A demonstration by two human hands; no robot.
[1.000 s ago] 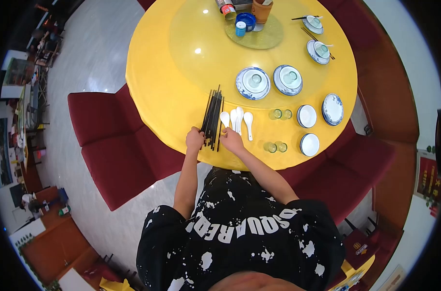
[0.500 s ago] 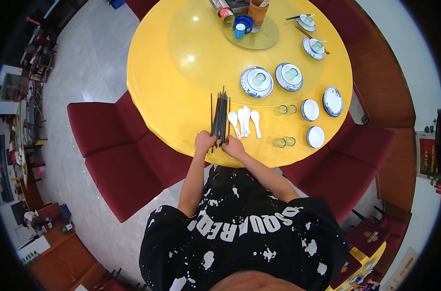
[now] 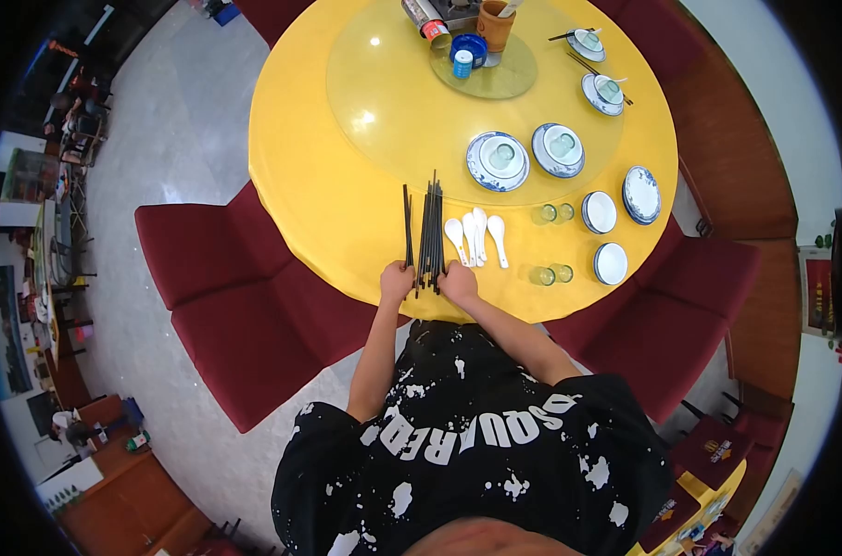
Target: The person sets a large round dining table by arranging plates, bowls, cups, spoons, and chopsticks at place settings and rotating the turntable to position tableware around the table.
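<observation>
Several black chopsticks [image 3: 431, 232] lie side by side near the front edge of the yellow round table. A narrow group of dark chopsticks [image 3: 408, 227] sits a little apart on their left. My left hand [image 3: 396, 281] is closed at the lower end of that small group. At the lower right of the larger bundle, my right hand [image 3: 458, 285] has its fingers curled against the chopsticks. White spoons [image 3: 469, 238] rest just right of the bundle, beyond my right hand. The fingertips of both hands are partly hidden.
Small glasses [image 3: 552, 274] and stacked white bowls [image 3: 610, 264] stand to the right, with a stack of blue-patterned plates [image 3: 641, 195]. Place settings [image 3: 498, 161] sit on the glass turntable [image 3: 393, 139]. Dark red chairs [image 3: 245, 324] flank me on both sides.
The small group of chopsticks at the left has been drawn together and parted from the main bundle, which is now tighter. The whole view has shifted slightly.
</observation>
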